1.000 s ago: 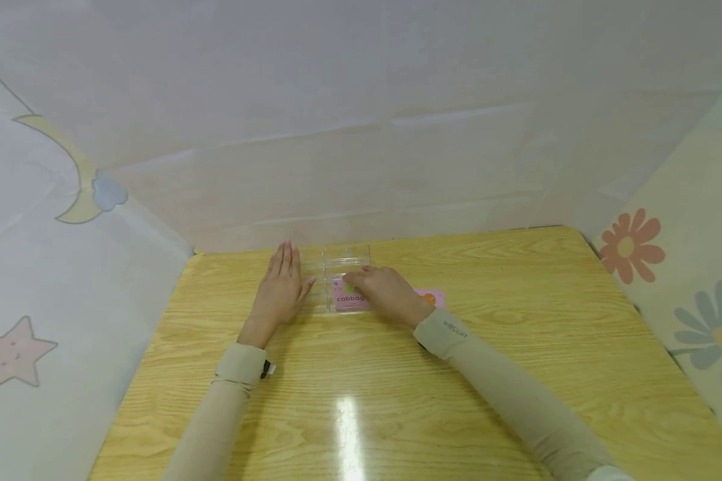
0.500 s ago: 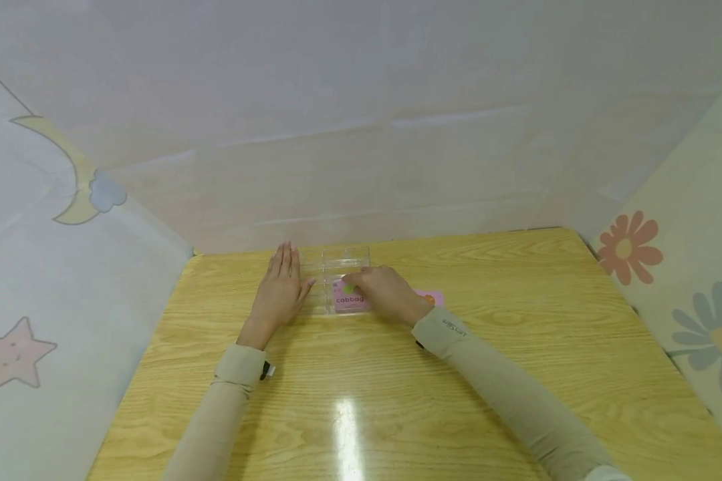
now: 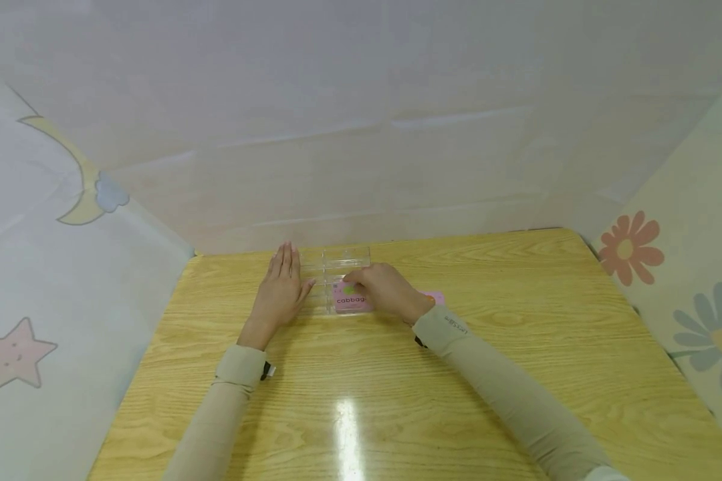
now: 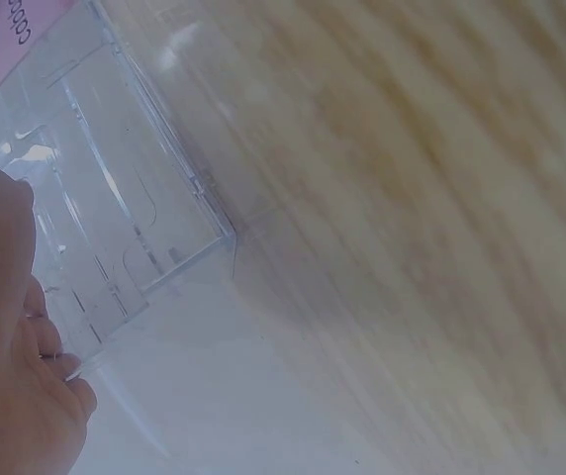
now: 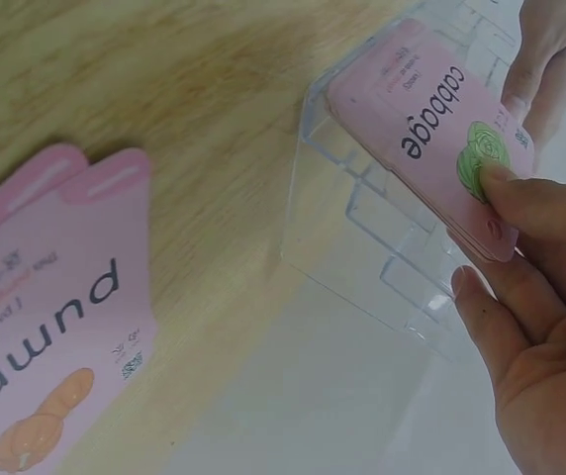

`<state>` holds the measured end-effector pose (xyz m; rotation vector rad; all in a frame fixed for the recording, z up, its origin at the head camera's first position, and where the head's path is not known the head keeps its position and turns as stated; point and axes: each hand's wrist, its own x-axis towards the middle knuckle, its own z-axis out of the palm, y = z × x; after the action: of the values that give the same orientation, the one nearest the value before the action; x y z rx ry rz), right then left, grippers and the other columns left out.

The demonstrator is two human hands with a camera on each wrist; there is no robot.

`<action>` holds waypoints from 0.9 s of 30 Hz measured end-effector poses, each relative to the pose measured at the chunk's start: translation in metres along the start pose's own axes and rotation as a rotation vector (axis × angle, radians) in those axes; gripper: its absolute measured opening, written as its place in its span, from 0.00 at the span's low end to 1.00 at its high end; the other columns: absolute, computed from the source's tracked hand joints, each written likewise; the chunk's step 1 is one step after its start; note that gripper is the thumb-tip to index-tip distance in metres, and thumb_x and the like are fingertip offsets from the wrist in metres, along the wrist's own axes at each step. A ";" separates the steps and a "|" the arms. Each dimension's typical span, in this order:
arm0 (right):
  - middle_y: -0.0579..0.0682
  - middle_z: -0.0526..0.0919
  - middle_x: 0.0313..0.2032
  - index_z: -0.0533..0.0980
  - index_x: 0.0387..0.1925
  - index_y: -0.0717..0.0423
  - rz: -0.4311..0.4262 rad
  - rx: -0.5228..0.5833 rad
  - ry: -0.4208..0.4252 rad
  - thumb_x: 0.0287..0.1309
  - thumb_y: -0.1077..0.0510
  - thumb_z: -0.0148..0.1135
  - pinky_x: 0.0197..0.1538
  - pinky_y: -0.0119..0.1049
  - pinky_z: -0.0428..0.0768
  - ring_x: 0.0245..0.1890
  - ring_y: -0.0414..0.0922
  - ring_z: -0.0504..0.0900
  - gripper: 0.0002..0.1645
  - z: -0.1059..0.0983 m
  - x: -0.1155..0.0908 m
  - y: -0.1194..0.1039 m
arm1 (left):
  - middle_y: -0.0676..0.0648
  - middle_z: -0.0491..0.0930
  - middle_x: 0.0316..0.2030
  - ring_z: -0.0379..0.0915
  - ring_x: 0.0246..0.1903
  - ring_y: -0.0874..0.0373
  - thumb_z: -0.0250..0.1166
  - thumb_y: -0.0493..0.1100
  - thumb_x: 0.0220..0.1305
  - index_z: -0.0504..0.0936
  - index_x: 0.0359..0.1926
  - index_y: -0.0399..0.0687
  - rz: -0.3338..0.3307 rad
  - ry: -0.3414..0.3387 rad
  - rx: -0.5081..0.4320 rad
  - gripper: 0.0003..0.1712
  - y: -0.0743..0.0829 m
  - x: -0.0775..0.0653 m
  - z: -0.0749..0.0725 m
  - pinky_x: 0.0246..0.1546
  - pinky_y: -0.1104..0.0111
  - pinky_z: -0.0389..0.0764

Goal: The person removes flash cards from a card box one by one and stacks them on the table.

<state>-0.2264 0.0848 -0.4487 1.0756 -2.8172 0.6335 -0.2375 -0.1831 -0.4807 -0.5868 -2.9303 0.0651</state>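
My right hand [image 3: 388, 288] pinches a small stack of pink cards [image 5: 417, 129], with the thumb on top beside a green cabbage picture and fingers underneath. The top card reads "cabbage". The stack sits at the near right part of a clear plastic compartment holder [image 4: 130, 148], with the holder's wall around its edge in the right wrist view. My left hand [image 3: 279, 290] lies along the holder's left side, fingers straight and thumb spread toward it. Part of the cards is hidden by the right hand in the head view.
More pink cards [image 5: 55, 307], the top one showing an orange pumpkin, lie on the wooden table [image 3: 349, 374] to the right of the holder. A pale cloth wall [image 3: 361, 167] rises just behind the holder. Printed side walls stand left and right.
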 end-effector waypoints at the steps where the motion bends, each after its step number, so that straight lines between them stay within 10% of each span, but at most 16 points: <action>1: 0.51 0.92 0.50 0.87 0.55 0.55 0.002 0.003 -0.005 0.69 0.65 0.67 0.50 0.38 0.91 0.45 0.46 0.93 0.15 0.000 0.001 0.001 | 0.27 0.39 0.83 0.39 0.84 0.34 0.42 0.61 0.85 0.43 0.81 0.25 0.000 -0.003 -0.002 0.47 0.000 0.000 0.000 0.85 0.48 0.47; 18: 0.53 0.90 0.55 0.86 0.56 0.58 0.010 0.075 -0.058 0.72 0.62 0.64 0.60 0.42 0.88 0.54 0.49 0.91 0.15 -0.012 0.002 -0.002 | 0.26 0.38 0.83 0.36 0.84 0.34 0.41 0.61 0.85 0.41 0.81 0.25 0.002 -0.009 -0.013 0.47 0.000 -0.002 -0.002 0.86 0.49 0.44; 27: 0.53 0.92 0.51 0.86 0.58 0.56 0.005 0.005 -0.025 0.72 0.62 0.64 0.52 0.39 0.90 0.40 0.41 0.91 0.16 -0.012 0.001 -0.003 | 0.27 0.37 0.83 0.38 0.84 0.34 0.41 0.61 0.85 0.41 0.81 0.26 -0.001 -0.010 -0.015 0.47 0.000 -0.002 -0.003 0.86 0.48 0.45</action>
<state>-0.2263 0.0869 -0.4359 1.0853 -2.8420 0.6318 -0.2349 -0.1836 -0.4781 -0.5881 -2.9430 0.0460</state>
